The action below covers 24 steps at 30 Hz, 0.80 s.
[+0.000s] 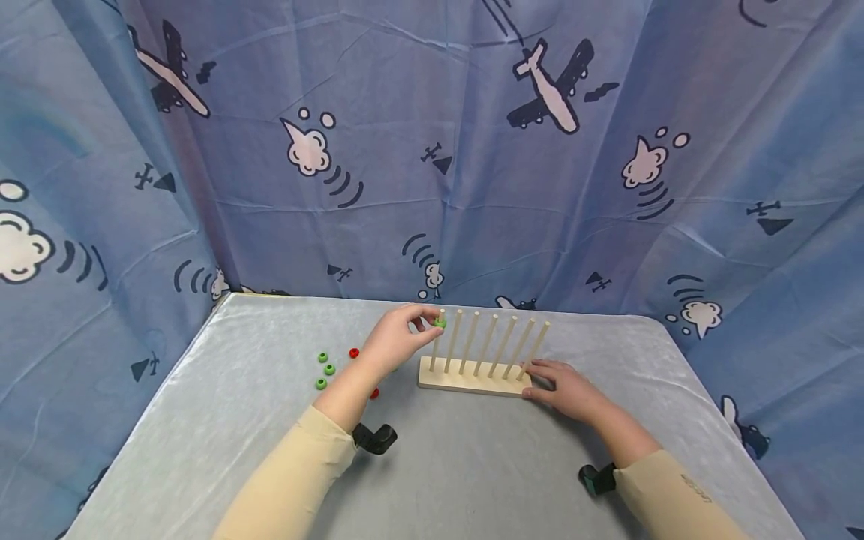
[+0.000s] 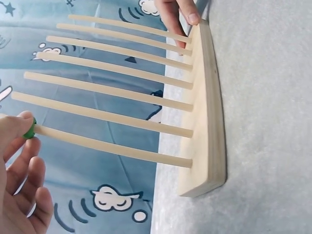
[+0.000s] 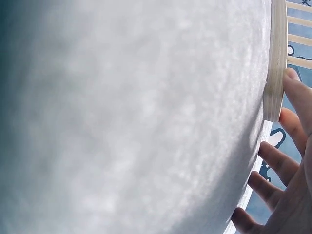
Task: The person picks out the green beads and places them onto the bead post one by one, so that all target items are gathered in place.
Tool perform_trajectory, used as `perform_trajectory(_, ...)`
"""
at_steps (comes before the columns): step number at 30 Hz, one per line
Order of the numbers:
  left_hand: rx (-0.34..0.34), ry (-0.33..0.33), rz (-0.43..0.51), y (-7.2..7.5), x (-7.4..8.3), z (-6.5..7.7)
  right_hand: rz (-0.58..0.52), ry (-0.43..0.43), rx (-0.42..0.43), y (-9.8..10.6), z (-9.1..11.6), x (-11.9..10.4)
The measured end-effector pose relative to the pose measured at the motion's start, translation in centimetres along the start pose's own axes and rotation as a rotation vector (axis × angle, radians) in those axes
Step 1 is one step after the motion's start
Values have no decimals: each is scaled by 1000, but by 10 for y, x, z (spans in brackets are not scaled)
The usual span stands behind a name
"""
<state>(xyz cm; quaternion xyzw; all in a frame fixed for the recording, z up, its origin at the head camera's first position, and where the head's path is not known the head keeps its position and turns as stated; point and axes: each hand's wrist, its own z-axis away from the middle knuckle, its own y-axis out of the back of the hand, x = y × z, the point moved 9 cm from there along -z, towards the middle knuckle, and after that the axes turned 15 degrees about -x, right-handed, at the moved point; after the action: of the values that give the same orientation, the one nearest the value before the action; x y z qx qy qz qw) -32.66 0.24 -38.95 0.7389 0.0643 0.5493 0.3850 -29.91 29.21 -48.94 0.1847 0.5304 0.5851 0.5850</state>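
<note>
A wooden peg rack with a row of several upright thin pegs stands on the table. At the top of its leftmost peg, my left hand pinches a green bead between thumb and fingertips. The left wrist view shows the peg's tip at the green bead, with the other fingers loosely bent below. My right hand grips the right end of the rack's base, thumb at the front corner and fingers behind. Seen from the right wrist, the thumb lies against the base's edge.
Left of the rack, several loose beads lie on the pale cloth-covered table, among them a green bead and a red bead. Another red bead is partly hidden by the left forearm. A blue patterned curtain hangs behind.
</note>
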Motion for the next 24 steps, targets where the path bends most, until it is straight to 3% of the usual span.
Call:
perform_trajectory(15, -49, 39, -29, -17, -23, -1, -6, -5, -2, 0, -1, 0)
perform_trajectory(24, -139, 73, -83, -31, -35, -1, 3, 11, 13, 1, -1, -1)
